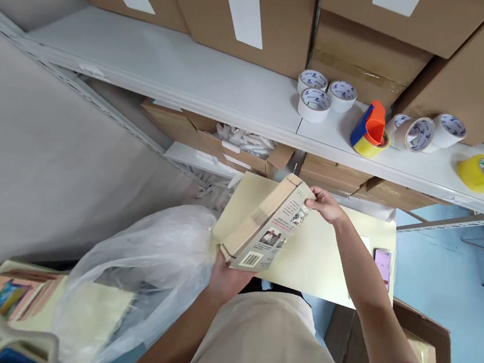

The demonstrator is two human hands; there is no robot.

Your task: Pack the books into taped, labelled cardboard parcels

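Book (268, 224) held between left hand (226, 278) and right hand (326, 205).

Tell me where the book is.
Head view, centre: the book is held tilted over the pale table, left hand at its lower end, right hand at its upper corner, plastic bag to its left.

1. A flat, oblong cardboard box (262, 226) is held at mid-frame, tilted from lower left to upper right.
2. A plain brown side is shown toward the left. A pale printed face with a barcode and small pictures is shown toward the right.
3. Its lower end is gripped by the left hand (228, 279), and its upper corner by the right hand (326, 205).
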